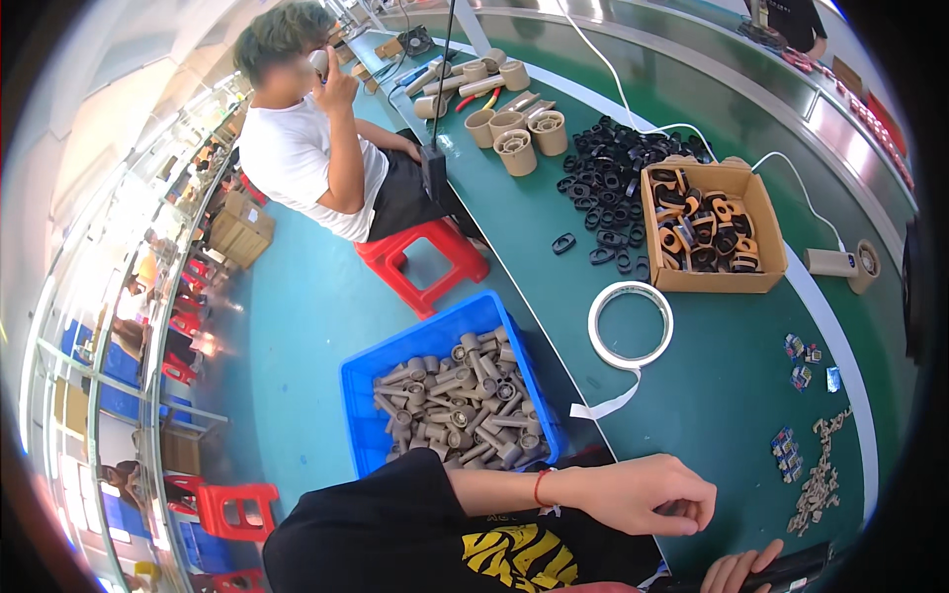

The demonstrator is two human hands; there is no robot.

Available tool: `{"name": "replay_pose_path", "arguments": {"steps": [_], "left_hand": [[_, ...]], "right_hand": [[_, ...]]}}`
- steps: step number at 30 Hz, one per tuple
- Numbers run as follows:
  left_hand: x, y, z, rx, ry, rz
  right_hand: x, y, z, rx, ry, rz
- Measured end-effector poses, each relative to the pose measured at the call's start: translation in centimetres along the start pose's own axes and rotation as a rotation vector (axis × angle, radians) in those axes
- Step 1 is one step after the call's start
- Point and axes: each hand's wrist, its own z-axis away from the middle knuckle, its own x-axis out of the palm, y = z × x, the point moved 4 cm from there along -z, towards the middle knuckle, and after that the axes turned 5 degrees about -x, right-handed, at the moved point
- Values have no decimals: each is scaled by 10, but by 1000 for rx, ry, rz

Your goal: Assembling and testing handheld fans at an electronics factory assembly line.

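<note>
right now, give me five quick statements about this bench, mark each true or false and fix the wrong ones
1. The roll of white tape stands on its edge. False: it lies flat on the green table, a loose end trailing from it.
2. The blue bin holds many grey-beige parts. True.
3. The cardboard box is closed. False: it is open, with black and orange parts inside.
4. A red bracelet circles the wrist of the left hand. True.
5. The co-worker in white is standing. False: that person sits on a red stool.
</note>
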Motion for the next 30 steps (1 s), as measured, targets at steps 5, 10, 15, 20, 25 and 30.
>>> {"name": "replay_pose_path", "arguments": {"steps": [5, 10, 15, 20, 25, 30], "left_hand": [[-5, 4, 0, 37, -19, 8], [-6, -1, 0, 14, -40, 34], [-6, 2, 0, 21, -43, 15], [-7, -1, 1, 25, -32, 3], [-8, 0, 0, 35, -35, 11], [-8, -1, 0, 22, -75, 16]], "right_hand": [[2, 0, -4, 14, -30, 20], [2, -1, -3, 32, 9, 57], [1, 0, -3, 88, -41, 31], [2, 0, -5, 83, -47, 30], [2, 1, -5, 87, -81, 16], [2, 1, -5, 66, -31, 48]]}}
